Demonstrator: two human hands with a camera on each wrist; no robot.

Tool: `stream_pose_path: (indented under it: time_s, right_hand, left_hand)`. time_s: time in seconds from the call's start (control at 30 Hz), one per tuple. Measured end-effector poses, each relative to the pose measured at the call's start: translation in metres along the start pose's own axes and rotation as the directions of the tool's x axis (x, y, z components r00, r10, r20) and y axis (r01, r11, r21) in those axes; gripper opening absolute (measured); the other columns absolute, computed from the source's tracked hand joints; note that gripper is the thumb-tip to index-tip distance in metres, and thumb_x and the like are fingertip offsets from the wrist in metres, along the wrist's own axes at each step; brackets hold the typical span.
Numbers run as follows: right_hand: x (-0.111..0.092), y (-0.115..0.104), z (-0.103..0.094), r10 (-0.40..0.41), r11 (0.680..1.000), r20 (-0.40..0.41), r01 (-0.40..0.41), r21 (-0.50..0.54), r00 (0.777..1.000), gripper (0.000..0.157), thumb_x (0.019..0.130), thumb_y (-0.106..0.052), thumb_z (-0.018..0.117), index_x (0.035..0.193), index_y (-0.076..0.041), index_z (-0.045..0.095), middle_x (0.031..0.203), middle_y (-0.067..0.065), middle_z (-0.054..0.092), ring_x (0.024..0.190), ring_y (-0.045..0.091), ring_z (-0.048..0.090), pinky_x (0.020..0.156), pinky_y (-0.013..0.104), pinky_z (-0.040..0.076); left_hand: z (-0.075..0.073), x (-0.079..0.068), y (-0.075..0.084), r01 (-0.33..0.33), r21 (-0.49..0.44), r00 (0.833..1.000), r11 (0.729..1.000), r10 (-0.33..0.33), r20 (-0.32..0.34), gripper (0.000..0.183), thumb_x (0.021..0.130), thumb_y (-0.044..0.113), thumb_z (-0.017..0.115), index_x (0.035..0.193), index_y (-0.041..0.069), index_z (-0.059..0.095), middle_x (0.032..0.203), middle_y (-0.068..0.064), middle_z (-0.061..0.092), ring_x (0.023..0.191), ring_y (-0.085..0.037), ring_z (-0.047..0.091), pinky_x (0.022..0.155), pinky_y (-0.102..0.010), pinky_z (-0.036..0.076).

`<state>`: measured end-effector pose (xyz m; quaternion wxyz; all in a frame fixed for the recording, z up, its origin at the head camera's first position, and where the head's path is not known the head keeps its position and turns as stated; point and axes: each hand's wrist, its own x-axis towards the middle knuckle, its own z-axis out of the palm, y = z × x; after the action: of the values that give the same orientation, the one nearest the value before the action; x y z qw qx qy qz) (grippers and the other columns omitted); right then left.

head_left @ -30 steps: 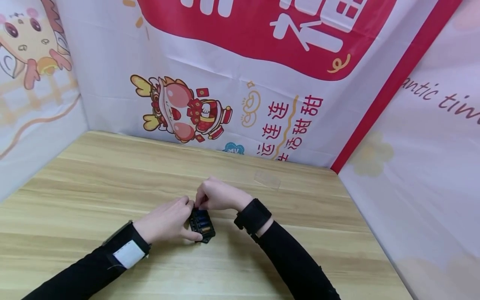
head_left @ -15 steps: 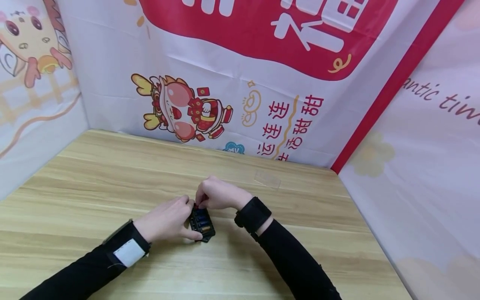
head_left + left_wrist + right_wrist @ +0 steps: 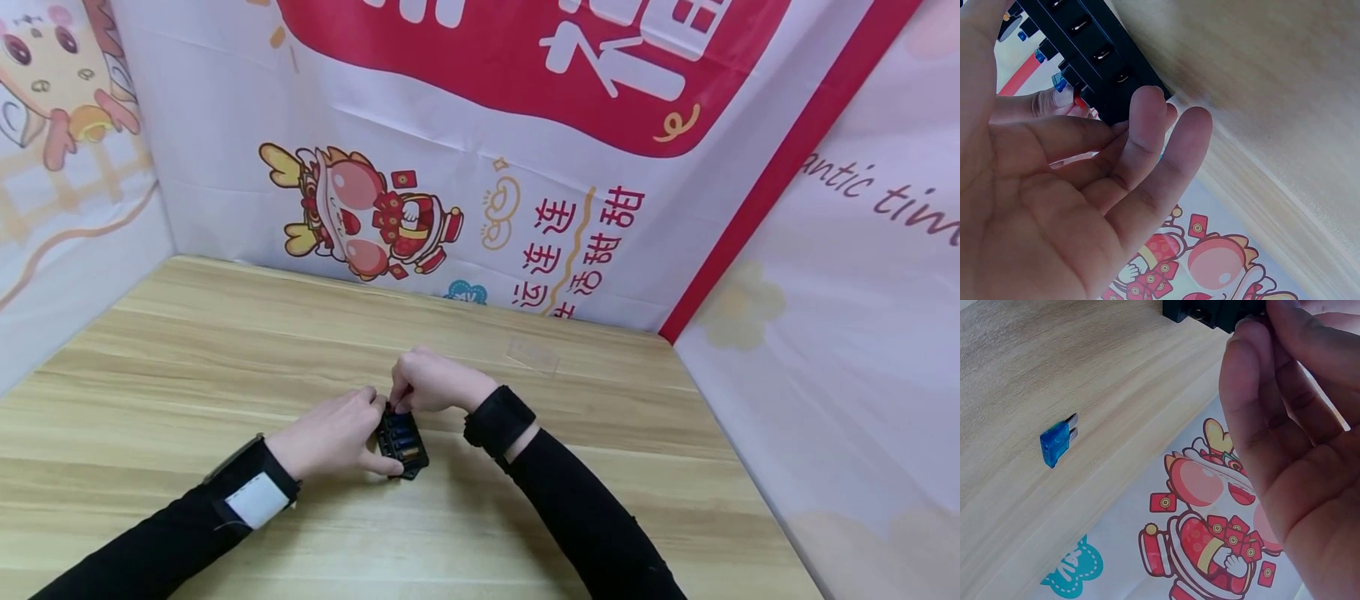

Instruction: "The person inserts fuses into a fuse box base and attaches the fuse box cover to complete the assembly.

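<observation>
A black blade fuse box (image 3: 386, 440) sits close over the table between my hands, a row of blue fuses and an orange one along it. My left hand (image 3: 330, 435) holds it by its ends, thumb at the near end and fingertips at the far one. From the left wrist, the slotted black face of the fuse box (image 3: 1093, 41) shows, along with a blue blade fuse (image 3: 1059, 81) in its side. Beside that, a red blade fuse (image 3: 1080, 101) at the far end is pinched by my right hand (image 3: 444, 382). Much of the red fuse is hidden by fingers.
One loose blue blade fuse (image 3: 1055, 445) with two metal prongs lies on the wooden table (image 3: 225, 350), seen from the right wrist. A clear flat piece (image 3: 533, 355) lies toward the back right. Printed cloth walls (image 3: 480, 125) border the table.
The head view shifts slightly. A bit of red showed at my right fingertips half a second ago and is now covered in that view. Both hands keep their places on the fuse box.
</observation>
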<state>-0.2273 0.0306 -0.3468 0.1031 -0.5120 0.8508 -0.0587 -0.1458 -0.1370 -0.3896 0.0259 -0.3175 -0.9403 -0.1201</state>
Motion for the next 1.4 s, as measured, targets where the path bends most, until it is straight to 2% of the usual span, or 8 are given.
stream_pose_path:
  time_s: [0.2, 0.53, 0.63, 0.83, 1.0, 1.2, 1.4]
  right_hand:
    - [0.000, 0.004, 0.002, 0.002, 1.000, 0.000, -0.002, 0.025, 1.000, 0.003, 0.084, -0.013, 0.072, 0.084, -0.013, 0.076, 0.079, -0.009, 0.062, 0.075, 0.002, 0.056, 0.072, 0.011, 0.040]
    - [-0.008, 0.008, 0.008, 0.030, 0.986, -0.034, -0.024, 0.168, 0.999, 0.005, 0.085, -0.010, 0.071, 0.086, -0.014, 0.073, 0.081, -0.009, 0.063, 0.074, 0.001, 0.057, 0.069, 0.012, 0.042]
    - [-0.012, 0.009, 0.006, 0.041, 0.983, -0.047, -0.031, 0.181, 0.998, 0.006, 0.085, -0.008, 0.070, 0.087, -0.013, 0.073, 0.081, -0.008, 0.063, 0.073, 0.002, 0.056, 0.068, 0.013, 0.042]
    - [-0.022, 0.012, -0.005, 0.032, 0.986, -0.135, -0.009, 0.165, 0.990, 0.006, 0.088, -0.009, 0.067, 0.089, -0.008, 0.073, 0.079, -0.008, 0.062, 0.070, 0.006, 0.055, 0.065, 0.015, 0.043]
    - [-0.028, 0.016, -0.010, 0.028, 0.990, -0.187, -0.002, 0.141, 0.982, 0.008, 0.089, -0.014, 0.066, 0.090, -0.009, 0.073, 0.079, -0.010, 0.060, 0.070, 0.005, 0.055, 0.066, 0.016, 0.042]
    - [-0.038, 0.021, -0.011, 0.061, 0.990, -0.224, -0.030, 0.140, 0.973, 0.004, 0.089, -0.015, 0.067, 0.087, -0.014, 0.071, 0.078, -0.009, 0.060, 0.069, 0.004, 0.056, 0.064, 0.017, 0.043]
    - [-0.052, 0.028, -0.011, 0.130, 0.982, -0.252, -0.090, 0.164, 0.959, 0.006, 0.089, -0.014, 0.066, 0.087, -0.012, 0.072, 0.078, -0.009, 0.062, 0.066, 0.008, 0.057, 0.061, 0.019, 0.043]
  left_hand:
    - [-0.001, 0.000, -0.001, 0.003, 0.009, 1.000, 1.000, -0.003, 0.003, 0.076, 0.070, 0.068, 0.067, 0.105, 0.001, 0.061, 0.086, 0.000, 0.048, 0.070, -0.010, 0.047, 0.057, -0.025, 0.040]
    - [0.001, 0.000, 0.000, -0.001, 0.007, 1.000, 1.000, 0.000, 0.008, 0.080, 0.070, 0.068, 0.067, 0.110, -0.001, 0.060, 0.089, -0.003, 0.052, 0.075, -0.011, 0.050, 0.061, -0.028, 0.044]
    - [0.002, 0.000, -0.001, -0.002, 0.008, 1.000, 1.000, 0.002, 0.003, 0.080, 0.070, 0.068, 0.067, 0.109, -0.001, 0.060, 0.089, -0.003, 0.052, 0.075, -0.011, 0.050, 0.062, -0.028, 0.045]
    - [0.002, -0.001, -0.001, 0.000, 0.027, 1.000, 1.000, 0.000, -0.007, 0.082, 0.070, 0.070, 0.066, 0.109, -0.002, 0.060, 0.090, -0.003, 0.052, 0.075, -0.011, 0.050, 0.064, -0.030, 0.046]
    - [0.002, 0.000, -0.001, 0.010, 0.033, 1.000, 0.999, -0.010, -0.001, 0.086, 0.069, 0.070, 0.066, 0.113, -0.003, 0.059, 0.092, -0.004, 0.053, 0.078, -0.012, 0.051, 0.067, -0.031, 0.046]
    - [0.001, 0.000, 0.000, 0.017, 0.038, 1.000, 0.999, -0.017, 0.000, 0.089, 0.069, 0.070, 0.067, 0.117, -0.005, 0.058, 0.094, -0.005, 0.054, 0.080, -0.013, 0.052, 0.068, -0.032, 0.047]
    - [0.001, 0.000, 0.000, 0.022, 0.053, 1.000, 0.998, -0.022, 0.002, 0.093, 0.069, 0.071, 0.066, 0.119, -0.006, 0.057, 0.097, -0.008, 0.055, 0.082, -0.014, 0.054, 0.070, -0.034, 0.047]
